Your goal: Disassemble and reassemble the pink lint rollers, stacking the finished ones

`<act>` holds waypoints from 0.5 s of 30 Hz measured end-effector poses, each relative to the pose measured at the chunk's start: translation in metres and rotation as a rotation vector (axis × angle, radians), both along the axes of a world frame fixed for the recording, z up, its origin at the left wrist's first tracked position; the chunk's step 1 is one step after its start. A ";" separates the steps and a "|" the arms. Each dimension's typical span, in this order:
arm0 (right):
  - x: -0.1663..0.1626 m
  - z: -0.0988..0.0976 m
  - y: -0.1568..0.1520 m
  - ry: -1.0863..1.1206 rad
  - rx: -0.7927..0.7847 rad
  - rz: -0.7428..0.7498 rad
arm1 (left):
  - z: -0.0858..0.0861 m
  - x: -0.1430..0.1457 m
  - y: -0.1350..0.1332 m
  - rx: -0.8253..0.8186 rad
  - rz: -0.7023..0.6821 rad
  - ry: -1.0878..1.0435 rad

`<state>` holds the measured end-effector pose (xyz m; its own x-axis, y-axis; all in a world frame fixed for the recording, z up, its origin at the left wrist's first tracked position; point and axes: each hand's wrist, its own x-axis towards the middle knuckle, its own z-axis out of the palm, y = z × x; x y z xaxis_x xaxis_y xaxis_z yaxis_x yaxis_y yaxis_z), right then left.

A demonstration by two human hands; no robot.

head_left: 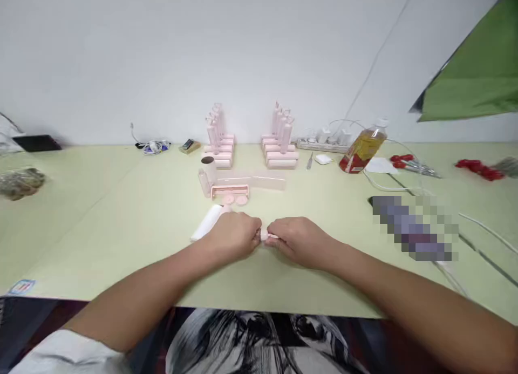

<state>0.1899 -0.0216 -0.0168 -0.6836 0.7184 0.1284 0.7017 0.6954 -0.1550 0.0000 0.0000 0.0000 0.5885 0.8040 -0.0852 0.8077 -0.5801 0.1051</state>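
Note:
My left hand (pixel 239 233) is closed around one end of a small pale pink piece (pixel 264 235), just above the table. The fingers of my right hand (pixel 297 238) pinch its other end; most of the piece is hidden inside both hands. Beside my left hand lies a white roll (pixel 207 223). Beyond it are a pink roller frame (pixel 230 191), two round pink end caps (pixel 234 200), and clear pinkish covers (pixel 267 182). A pink handle part (pixel 204 183) leans by an upright roll with a brown core (pixel 209 171).
Two rows of pink lint rollers (pixel 282 147) stand near the wall. To the right are a tilted drink bottle (pixel 363 149), a power strip (pixel 324 145), red-handled pliers (pixel 413 164), cables and a blurred-out object (pixel 410 228). A green cloth (pixel 477 66) hangs above.

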 end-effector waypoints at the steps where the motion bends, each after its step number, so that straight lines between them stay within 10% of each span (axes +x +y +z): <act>1: -0.001 0.000 0.000 0.003 0.012 -0.003 | 0.002 0.000 -0.001 0.003 0.017 0.010; 15: -0.009 -0.007 -0.006 0.080 0.155 -0.009 | 0.005 0.000 -0.006 0.045 0.069 0.063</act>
<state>0.1808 -0.0272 -0.0239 -0.6603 0.6920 0.2918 0.6981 0.7088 -0.1014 -0.0005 -0.0062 0.0047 0.5261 0.8464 -0.0828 0.8502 -0.5257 0.0282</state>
